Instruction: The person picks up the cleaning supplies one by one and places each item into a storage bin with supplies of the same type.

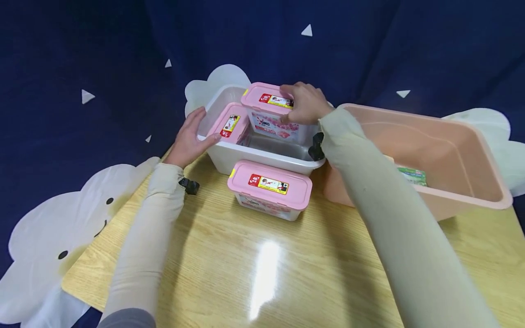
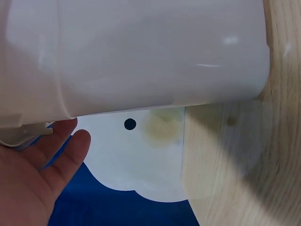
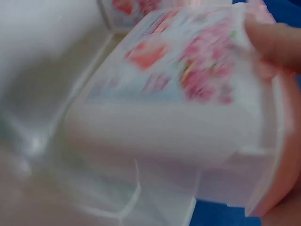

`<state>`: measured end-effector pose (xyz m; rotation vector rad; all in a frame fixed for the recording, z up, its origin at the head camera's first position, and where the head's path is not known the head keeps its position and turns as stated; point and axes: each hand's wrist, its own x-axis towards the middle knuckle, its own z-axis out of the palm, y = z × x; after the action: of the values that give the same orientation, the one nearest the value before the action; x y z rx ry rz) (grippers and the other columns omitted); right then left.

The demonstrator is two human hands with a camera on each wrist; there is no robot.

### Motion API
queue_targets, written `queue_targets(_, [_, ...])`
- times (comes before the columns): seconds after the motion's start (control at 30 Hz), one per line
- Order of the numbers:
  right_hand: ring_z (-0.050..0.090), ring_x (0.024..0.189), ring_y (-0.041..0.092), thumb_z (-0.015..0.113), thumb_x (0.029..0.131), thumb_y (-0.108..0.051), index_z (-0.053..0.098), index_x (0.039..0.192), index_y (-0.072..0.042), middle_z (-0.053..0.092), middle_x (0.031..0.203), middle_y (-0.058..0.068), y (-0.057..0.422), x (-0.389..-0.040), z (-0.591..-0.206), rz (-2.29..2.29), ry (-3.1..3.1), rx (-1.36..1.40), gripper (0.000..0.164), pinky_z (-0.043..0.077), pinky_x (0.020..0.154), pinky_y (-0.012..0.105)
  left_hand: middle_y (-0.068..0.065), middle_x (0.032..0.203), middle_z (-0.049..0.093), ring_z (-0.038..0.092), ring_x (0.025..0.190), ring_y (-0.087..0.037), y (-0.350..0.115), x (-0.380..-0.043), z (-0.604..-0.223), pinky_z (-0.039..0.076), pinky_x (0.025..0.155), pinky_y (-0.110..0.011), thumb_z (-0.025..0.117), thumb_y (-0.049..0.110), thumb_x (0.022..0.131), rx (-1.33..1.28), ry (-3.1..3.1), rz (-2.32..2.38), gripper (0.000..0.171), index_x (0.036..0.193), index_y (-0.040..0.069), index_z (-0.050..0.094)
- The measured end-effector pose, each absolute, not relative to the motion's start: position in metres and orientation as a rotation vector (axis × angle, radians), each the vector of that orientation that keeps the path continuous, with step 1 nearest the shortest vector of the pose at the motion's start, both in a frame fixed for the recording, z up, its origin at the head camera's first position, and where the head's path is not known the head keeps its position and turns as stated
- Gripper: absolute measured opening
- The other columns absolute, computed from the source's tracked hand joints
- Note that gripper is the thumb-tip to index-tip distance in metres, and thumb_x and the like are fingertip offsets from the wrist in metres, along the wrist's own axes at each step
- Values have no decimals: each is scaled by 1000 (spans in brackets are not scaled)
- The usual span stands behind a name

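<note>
My right hand (image 1: 305,102) grips a pink-lidded OMO laundry box (image 1: 275,125) by its right end, thumb at the near side and fingers over the lid. That box is inside the white bin (image 1: 266,157), its lid above the rim. In the right wrist view the box (image 3: 160,94) appears tilted and blurred, its flowered label showing. A second OMO box (image 1: 229,123) lies crosswise in the bin's left end. My left hand (image 1: 190,139) rests at the bin's left corner, thumb over the rim; in the left wrist view its relaxed fingers (image 2: 66,160) touch under the rim.
A third OMO box (image 1: 268,184) stands on the wooden table (image 1: 229,255) in front of the white bin. To the right is a larger peach bin (image 1: 443,136) with a green packet (image 1: 412,176) inside. A dark blue curtain (image 1: 262,36) with white clouds hangs behind.
</note>
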<state>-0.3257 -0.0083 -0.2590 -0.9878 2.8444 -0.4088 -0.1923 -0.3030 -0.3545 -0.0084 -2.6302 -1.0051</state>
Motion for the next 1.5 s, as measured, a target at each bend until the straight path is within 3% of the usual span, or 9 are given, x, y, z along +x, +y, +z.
queue_targets(0.43, [46, 127, 33, 75, 76, -37, 40, 152, -19, 54, 143, 16, -1, -337, -288, -457, 2839, -928, 86, 36, 109, 55, -9, 163, 28, 30, 149, -31, -296, -189, -357, 27, 123, -50, 71, 38, 82, -17, -2634, -988, 86, 153, 3, 35])
queue_targets(0.7, [49, 118, 32, 74, 76, -35, 45, 149, -17, 61, 132, 13, 5, -340, -306, -440, 2825, -977, 80, 40, 106, 54, -8, 164, 27, 30, 150, -31, -291, -191, -354, 27, 123, -51, 69, 41, 82, -27, -2649, -983, 87, 154, 6, 34])
queue_targets(1.0, [47, 124, 34, 73, 76, -32, 45, 147, -17, 57, 141, 13, 8, -341, -306, -376, 2808, -936, 78, 33, 110, 58, -9, 164, 27, 29, 150, -31, -291, -192, -352, 27, 123, -51, 69, 44, 82, -52, -2644, -970, 88, 153, 5, 35])
queue_targets(1.23, [47, 126, 32, 77, 76, -27, 42, 150, -16, 53, 145, 13, 5, -339, -310, -334, 2737, -872, 82, 37, 114, 55, -9, 164, 26, 30, 150, -32, -292, -191, -355, 27, 123, -51, 68, 42, 82, -30, -2652, -973, 88, 154, 6, 34])
queue_targets(1.5, [44, 123, 31, 82, 78, -30, 36, 154, -26, 48, 141, 14, -2, -340, -320, -274, 2686, -785, 89, 36, 115, 53, -9, 164, 25, 30, 150, -33, -299, -187, -358, 28, 122, -53, 66, 43, 84, -17, -2649, -962, 86, 154, 6, 33])
